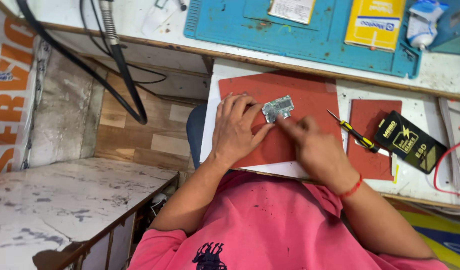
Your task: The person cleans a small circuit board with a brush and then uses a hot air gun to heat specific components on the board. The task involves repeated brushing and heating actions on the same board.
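Note:
A small green circuit board point(278, 108) lies on a red mat point(310, 95) on the white work surface. My left hand point(235, 130) rests flat on the mat with its fingertips against the board's left edge, holding it in place. My right hand point(310, 145) comes in from the right, its fingers pressed to the board's lower right corner; motion blur hides whether they pinch anything small. A red thread band circles my right wrist.
A yellow-and-black screwdriver point(355, 133) lies right of the red mat, beside a smaller red pad point(372, 112) and a black-and-gold packet point(410, 141). A blue mat point(315, 35) with a yellow box point(375, 22) sits at the back. Black cables point(125, 75) hang at left; a marble counter point(65, 200) is at lower left.

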